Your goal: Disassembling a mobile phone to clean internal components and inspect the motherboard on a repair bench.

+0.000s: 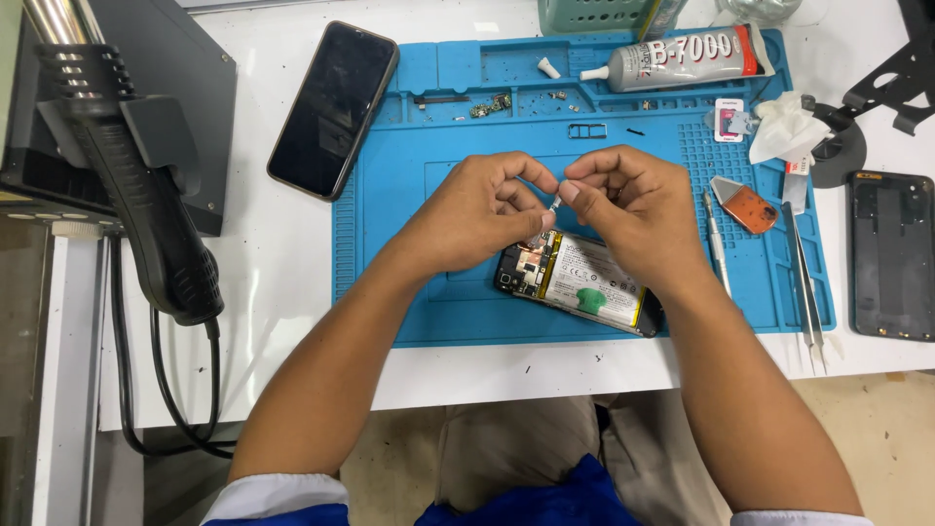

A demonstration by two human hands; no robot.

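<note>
Holding: both hands meet over the middle of the blue repair mat, pinching one tiny silvery part between them
Left hand: fingers curled in, thumb and forefinger closed on the small part from the 9 o'clock side
Right hand: same deal, fingertips pinched shut on the part from 3 o'clock
The part: too small to tell what it actually is, it sits right above the opened phone
Opened phone: back off, battery showing with a green tab, lying on the mat at about 6 o'clock from the hands, partly under the right wrist
Glue tube: at 1 o'clock on the mat's top edge, lying flat
Dark phone: face up at 10 o'clock, half off the mat
Tweezers: at 3 o'clock near the mat's right edge
Orange pick: just right of the right hand
Hot air handle: far out at 9 o'clock, cable hanging down
</note>
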